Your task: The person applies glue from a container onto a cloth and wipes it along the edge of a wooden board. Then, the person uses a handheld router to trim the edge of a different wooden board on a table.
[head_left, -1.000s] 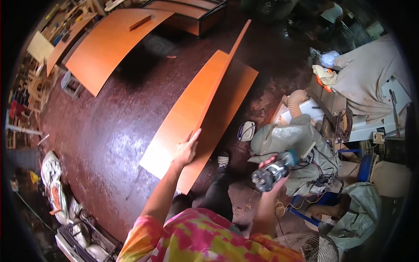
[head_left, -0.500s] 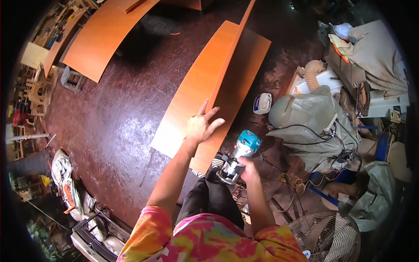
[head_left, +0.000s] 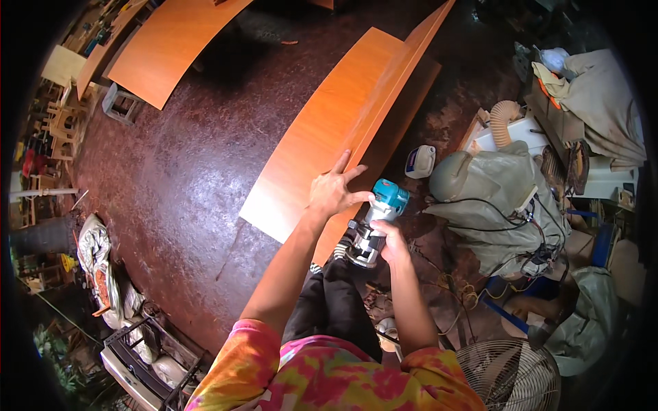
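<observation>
My right hand (head_left: 391,241) grips a trim router (head_left: 376,226) with a teal motor cap, a silver body and a metal base, held low in front of my legs. Fingers spread, my left hand (head_left: 332,193) rests against the near end of a standing orange wood-faced panel (head_left: 387,89). Its thumb points toward the router's cap and looks close to it or touching. That panel stands on edge along a wider orange board (head_left: 291,185) lying beneath it. The router's bit is hidden.
A white plastic jug (head_left: 420,162) stands right of the boards. Beyond it are a machine under a grey cover (head_left: 480,198), loose cables and a ridged hose (head_left: 504,122). A wire-guarded fan (head_left: 508,373) is at lower right. Another orange panel (head_left: 175,44) lies at upper left.
The standing panel now leans or has turned rightward, showing its left face. My left hand has shifted right, and the router has risen slightly, bringing the two close together.
</observation>
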`<action>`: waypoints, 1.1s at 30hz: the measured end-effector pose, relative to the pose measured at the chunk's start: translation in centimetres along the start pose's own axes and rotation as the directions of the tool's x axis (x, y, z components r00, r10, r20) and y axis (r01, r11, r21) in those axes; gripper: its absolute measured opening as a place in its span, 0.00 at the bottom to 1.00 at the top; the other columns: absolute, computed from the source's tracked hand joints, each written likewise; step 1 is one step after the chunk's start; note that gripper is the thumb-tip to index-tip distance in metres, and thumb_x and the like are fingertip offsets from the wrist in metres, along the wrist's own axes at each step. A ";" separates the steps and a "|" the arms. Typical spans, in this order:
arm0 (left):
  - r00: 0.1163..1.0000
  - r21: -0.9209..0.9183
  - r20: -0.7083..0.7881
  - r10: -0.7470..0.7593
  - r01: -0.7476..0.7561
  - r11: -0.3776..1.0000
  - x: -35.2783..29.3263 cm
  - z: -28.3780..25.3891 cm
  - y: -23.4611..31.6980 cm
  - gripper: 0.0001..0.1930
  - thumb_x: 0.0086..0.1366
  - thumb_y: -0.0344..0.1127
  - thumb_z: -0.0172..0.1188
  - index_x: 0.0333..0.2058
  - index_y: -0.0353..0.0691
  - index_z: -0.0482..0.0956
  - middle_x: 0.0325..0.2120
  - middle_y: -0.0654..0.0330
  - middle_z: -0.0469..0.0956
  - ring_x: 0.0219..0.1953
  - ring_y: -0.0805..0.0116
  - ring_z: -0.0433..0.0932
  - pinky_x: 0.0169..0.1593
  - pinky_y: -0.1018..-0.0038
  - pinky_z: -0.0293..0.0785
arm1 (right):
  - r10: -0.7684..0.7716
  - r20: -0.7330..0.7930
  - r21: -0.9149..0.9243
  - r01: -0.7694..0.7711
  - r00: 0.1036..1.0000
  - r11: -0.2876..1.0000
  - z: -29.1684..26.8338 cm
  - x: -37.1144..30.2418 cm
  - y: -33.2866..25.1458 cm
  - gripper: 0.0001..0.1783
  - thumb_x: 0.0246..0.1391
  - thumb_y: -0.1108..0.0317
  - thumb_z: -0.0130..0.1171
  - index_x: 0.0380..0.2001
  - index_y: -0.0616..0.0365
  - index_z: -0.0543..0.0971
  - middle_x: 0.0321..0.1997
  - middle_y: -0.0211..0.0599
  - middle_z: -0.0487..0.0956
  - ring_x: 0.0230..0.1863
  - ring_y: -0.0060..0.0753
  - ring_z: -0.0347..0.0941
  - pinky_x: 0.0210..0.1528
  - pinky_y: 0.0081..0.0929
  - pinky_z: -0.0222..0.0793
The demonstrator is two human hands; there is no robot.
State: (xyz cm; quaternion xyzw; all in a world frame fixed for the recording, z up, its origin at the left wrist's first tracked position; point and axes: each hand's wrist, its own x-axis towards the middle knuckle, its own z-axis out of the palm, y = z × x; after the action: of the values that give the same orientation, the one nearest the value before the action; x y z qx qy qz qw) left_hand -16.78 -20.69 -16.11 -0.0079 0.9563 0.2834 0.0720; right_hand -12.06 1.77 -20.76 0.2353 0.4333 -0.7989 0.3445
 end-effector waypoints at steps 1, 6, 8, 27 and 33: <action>1.000 0.031 -0.012 0.016 -0.015 0.999 -0.2 0.2 -0.5 0.41 0.54 0.68 0.69 0.67 0.66 0.74 0.76 0.51 0.57 0.53 0.43 0.84 0.54 0.52 0.83 | -0.006 0.009 0.000 0.006 1.000 1.000 -0.1 0.2 -0.1 0.19 0.50 0.71 0.70 0.45 0.62 0.79 0.37 0.40 0.84 0.37 0.37 0.84 0.45 0.40 0.83; 0.989 0.383 0.065 0.136 -0.151 0.912 0.1 4.2 -1.5 0.44 0.62 0.28 0.60 0.73 0.76 0.61 0.72 0.35 0.61 0.43 0.40 0.87 0.42 0.54 0.88 | -0.087 0.095 0.272 0.058 0.992 0.961 -4.9 6.6 -0.9 0.29 0.49 0.64 0.64 0.56 0.61 0.75 0.46 0.50 0.83 0.46 0.54 0.83 0.53 0.53 0.81; 0.972 0.442 -0.026 0.235 -0.199 0.875 -0.4 5.4 -2.9 0.48 0.58 0.23 0.59 0.74 0.74 0.59 0.71 0.41 0.65 0.38 0.40 0.87 0.38 0.57 0.88 | -0.127 0.040 0.336 0.106 0.991 0.936 -7.5 7.3 -0.3 0.30 0.49 0.63 0.63 0.56 0.60 0.75 0.50 0.51 0.82 0.49 0.55 0.82 0.56 0.54 0.80; 0.977 -0.050 -0.163 -0.135 0.129 0.990 -2.1 0.7 1.9 0.48 0.54 0.21 0.59 0.75 0.60 0.60 0.48 0.46 0.85 0.42 0.39 0.86 0.49 0.52 0.84 | -0.259 0.102 0.466 0.184 0.960 0.866 -14.8 0.8 1.8 0.33 0.43 0.67 0.63 0.56 0.64 0.74 0.55 0.47 0.80 0.72 0.55 0.69 0.70 0.55 0.71; 0.976 -0.074 -0.147 -0.159 0.149 0.986 -2.9 1.5 1.4 0.49 0.58 0.24 0.61 0.77 0.61 0.56 0.50 0.40 0.83 0.50 0.39 0.84 0.55 0.53 0.82 | -0.280 0.039 0.492 0.226 0.959 0.841 -15.6 -1.9 7.0 0.34 0.43 0.65 0.63 0.56 0.64 0.74 0.57 0.52 0.80 0.65 0.54 0.75 0.65 0.55 0.75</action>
State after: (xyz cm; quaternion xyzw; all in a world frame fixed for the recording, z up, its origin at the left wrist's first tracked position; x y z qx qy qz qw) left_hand -13.83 -18.83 -16.19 -0.1060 0.9461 0.3054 0.0202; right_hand -4.32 13.06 -31.21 0.2103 0.2282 -0.9315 0.1896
